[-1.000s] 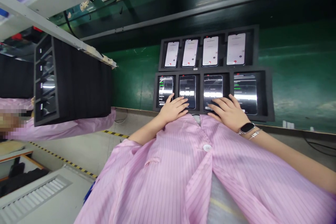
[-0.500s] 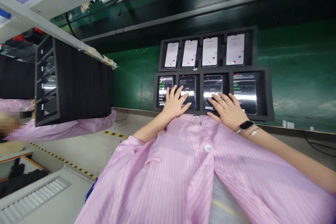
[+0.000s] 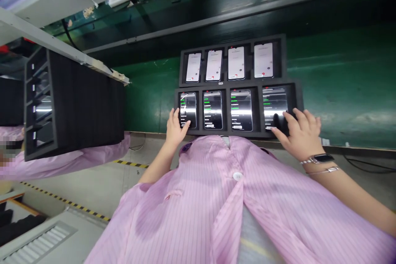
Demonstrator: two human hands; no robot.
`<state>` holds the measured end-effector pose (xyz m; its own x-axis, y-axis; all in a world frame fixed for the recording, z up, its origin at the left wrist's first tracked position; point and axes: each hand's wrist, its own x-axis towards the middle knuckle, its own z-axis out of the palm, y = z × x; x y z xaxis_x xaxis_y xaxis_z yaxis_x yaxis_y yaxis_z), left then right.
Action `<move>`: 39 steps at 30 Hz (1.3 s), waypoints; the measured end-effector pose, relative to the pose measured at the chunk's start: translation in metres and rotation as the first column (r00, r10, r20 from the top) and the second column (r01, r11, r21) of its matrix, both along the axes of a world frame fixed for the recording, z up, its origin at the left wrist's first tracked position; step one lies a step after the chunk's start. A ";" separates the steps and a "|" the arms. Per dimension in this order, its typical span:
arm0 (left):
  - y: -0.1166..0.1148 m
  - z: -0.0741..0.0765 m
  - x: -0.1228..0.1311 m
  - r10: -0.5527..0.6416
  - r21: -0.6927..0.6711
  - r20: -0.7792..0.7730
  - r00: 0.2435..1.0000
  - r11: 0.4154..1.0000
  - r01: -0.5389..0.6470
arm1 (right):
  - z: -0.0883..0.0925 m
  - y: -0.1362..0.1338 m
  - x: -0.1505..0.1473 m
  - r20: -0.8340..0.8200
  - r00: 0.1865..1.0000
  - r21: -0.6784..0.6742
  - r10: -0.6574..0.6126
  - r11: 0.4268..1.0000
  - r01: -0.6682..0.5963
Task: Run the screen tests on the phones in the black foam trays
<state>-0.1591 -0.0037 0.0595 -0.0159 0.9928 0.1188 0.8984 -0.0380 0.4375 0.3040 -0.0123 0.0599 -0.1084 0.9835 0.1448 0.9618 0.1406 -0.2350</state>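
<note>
Two black foam trays sit edge to edge on a green surface [image 3: 349,86], and each holds four smartphones in separate pockets. The upper tray [image 3: 278,57] has four phones showing pale screens, and the lower tray [image 3: 295,99] has four showing dark screens with green and white lines. The near edge of the lower tray lies just beyond the pink striped smock [image 3: 185,210], which nearly meets it at the middle. Past the tray's right end the green surface runs on towards a few small white objects [image 3: 324,142], while on the left it stretches to a tall black foam rack [image 3: 86,99], well apart from the trays.

The left hand [image 3: 175,130] reaches forward from a bent arm, its fingers on the lower part of the leftmost dark-screened phone [image 3: 188,110]. It is relaxed and not closed around anything, though from this angle the fingertips could be pressing the glass or only grazing it. The right hand [image 3: 301,134] is stretched out wider, fingers spread and curved down over the corner of the rightmost dark-screened phone [image 3: 274,107] — open, no grip. A smartwatch [image 3: 320,158] and a thin bracelet [image 3: 323,170] sit on that wrist — beyond the rack, a co-worker's pink sleeve [image 3: 71,165] shows
</note>
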 end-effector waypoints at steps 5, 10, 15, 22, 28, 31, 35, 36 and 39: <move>0.001 -0.005 0.006 0.041 -0.002 0.051 0.998 0.999 -0.041 | 0.000 0.004 -0.010 0.040 0.999 -0.052 0.018 0.998 -0.016; -0.001 -0.006 0.007 0.031 0.032 0.046 0.998 0.999 -0.032 | 0.003 0.002 -0.014 0.062 0.998 -0.017 -0.007 1.000 0.008; -0.001 -0.010 0.006 0.040 0.064 0.040 0.998 0.997 -0.043 | 0.009 0.002 -0.021 0.048 0.999 -0.023 -0.026 0.999 0.027; -0.001 -0.005 0.008 0.033 0.022 0.027 0.999 0.999 -0.033 | -0.002 0.001 -0.016 0.030 0.999 0.043 -0.028 0.999 0.027; -0.013 0.001 0.002 -0.171 0.077 -0.117 0.978 0.981 0.180 | -0.007 -0.005 -0.007 0.027 0.995 0.083 0.092 0.992 -0.094; -0.018 -0.001 -0.003 -0.304 0.026 -0.176 0.936 0.950 0.313 | -0.008 -0.009 -0.005 0.056 0.977 0.148 0.206 0.966 -0.212; -0.020 -0.002 -0.004 -0.368 -0.039 -0.208 0.906 0.929 0.368 | -0.006 -0.011 -0.006 0.079 0.959 0.084 0.273 0.956 -0.280; -0.020 -0.002 -0.003 -0.372 -0.037 -0.212 0.904 0.927 0.373 | -0.004 -0.011 -0.006 0.080 0.957 0.065 0.280 0.956 -0.285; -0.019 -0.002 -0.001 -0.370 -0.009 -0.217 0.903 0.926 0.377 | -0.002 -0.010 -0.007 0.076 0.956 0.054 0.284 0.956 -0.289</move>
<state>-0.1604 -0.0230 0.0572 0.3839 0.9167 0.1103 0.8869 -0.3994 0.2323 0.2969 -0.0220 0.0583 -0.3959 0.8987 0.1889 0.8921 0.4252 -0.1530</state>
